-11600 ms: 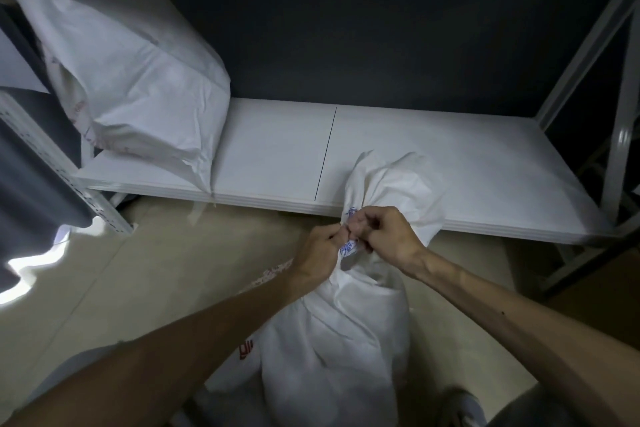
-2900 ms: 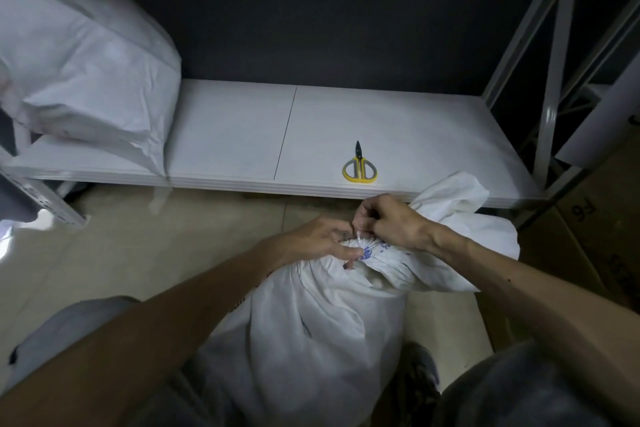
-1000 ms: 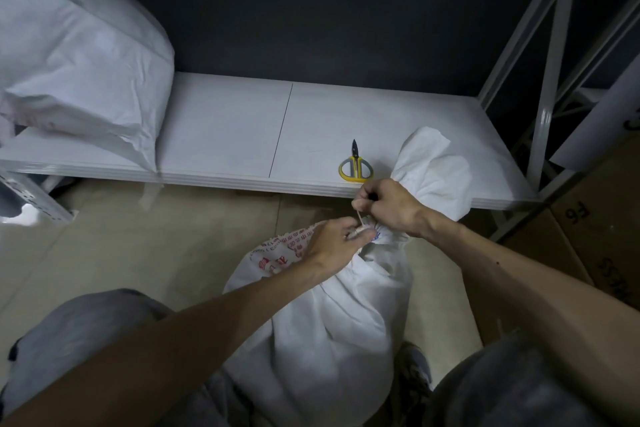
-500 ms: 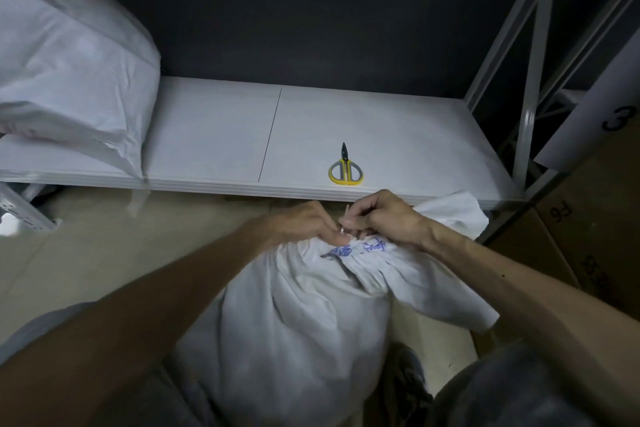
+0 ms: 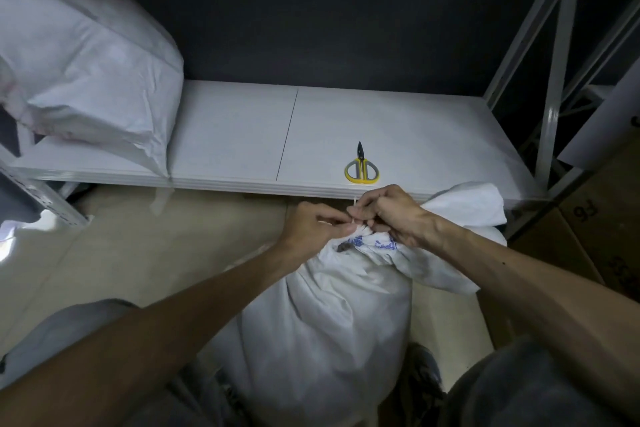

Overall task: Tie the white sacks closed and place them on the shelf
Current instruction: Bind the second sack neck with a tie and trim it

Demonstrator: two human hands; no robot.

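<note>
**Both hands at the sack's neck**

Since the glimpse half a second back, our view has barely shifted: our two hands are still bunched together at the gathered neck of the white sack (image 5: 322, 333), and the loose top of it still flops over to the right. Compared with a second ago, that top no longer stands up in front of the shelf edge.

Our left hand (image 5: 317, 224) has its fingers curled in narrow, thumb and forefinger pinched on a thin white tie (image 5: 354, 215) at the neck. Our right hand (image 5: 391, 213) is closed the same way, fingertips pressed on the tie from the other side, with a short end of it sticking up between the two hands. We cannot tell whether a knot is formed under the fingers.

We have the sack standing on the floor between our knees, just in front of the shelf (image 5: 228, 135) and not on it. Blue print shows on the crumpled neck below our right hand.

On the shelf, a pair of yellow-handled scissors (image 5: 362, 166) lies near the front edge, blades pointing away from us, just beyond our hands. A second white sack (image 5: 90, 76) lies on the shelf's left end. At far right, a cardboard box (image 5: 602, 232) sits beside the rack's grey upright (image 5: 550, 114).
</note>
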